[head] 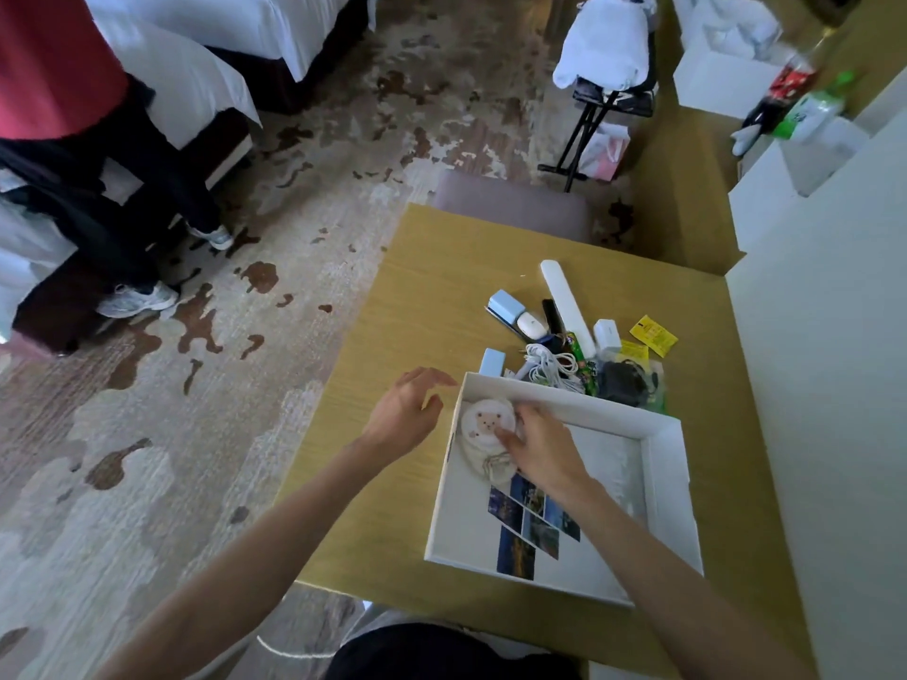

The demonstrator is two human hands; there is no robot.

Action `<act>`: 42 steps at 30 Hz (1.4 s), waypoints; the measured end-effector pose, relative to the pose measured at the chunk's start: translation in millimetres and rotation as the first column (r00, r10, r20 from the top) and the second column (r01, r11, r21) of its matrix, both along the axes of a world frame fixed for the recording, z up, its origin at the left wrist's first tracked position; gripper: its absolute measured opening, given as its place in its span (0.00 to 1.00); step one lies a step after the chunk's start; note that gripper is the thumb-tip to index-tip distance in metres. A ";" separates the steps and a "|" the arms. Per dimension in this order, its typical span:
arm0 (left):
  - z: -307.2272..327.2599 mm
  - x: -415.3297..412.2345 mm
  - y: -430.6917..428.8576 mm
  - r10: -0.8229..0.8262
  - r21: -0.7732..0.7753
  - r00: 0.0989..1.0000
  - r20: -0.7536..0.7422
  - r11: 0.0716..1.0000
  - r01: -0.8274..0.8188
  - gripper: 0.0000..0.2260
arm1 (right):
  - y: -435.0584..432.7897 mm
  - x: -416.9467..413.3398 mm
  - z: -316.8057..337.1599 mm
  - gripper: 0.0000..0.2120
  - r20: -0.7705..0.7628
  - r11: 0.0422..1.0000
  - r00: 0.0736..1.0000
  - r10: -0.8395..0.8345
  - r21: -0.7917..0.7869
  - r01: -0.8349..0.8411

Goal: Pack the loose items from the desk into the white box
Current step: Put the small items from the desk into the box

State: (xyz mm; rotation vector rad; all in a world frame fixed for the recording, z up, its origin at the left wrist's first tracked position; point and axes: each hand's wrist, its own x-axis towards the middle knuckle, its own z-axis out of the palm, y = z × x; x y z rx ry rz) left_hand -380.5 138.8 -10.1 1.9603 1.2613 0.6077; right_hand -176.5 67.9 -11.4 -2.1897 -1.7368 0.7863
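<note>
The white box (665, 463) lies open on the yellow desk (432, 296). In its far left corner rests a cream drawstring pouch (483, 427) printed with a small animal face. My right hand (542, 446) is inside the box with its fingertips on the pouch. Several photo cards (527, 525) lie fanned on the box floor. My left hand (407, 409) hovers just left of the box, fingers spread, holding nothing. Behind the box sits a pile of loose items: white cable (547, 365), white mouse (531, 328), long white case (564, 299), yellow sachets (653, 333), dark pouch (626, 382).
A grey chair (515, 206) is pushed in at the desk's far edge. A white wall panel (824, 385) borders the desk on the right. Another person stands at the far left by the beds (206, 66). A luggage stand (603, 100) is beyond the chair.
</note>
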 end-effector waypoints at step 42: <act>-13.2 46.9 125.8 0.638 -0.852 0.733 0.235 0.498 -0.161 0.08 | 258.6 74.6 -63.7 0.15 0.258 0.992 0.958 0.126 -0.006 -0.128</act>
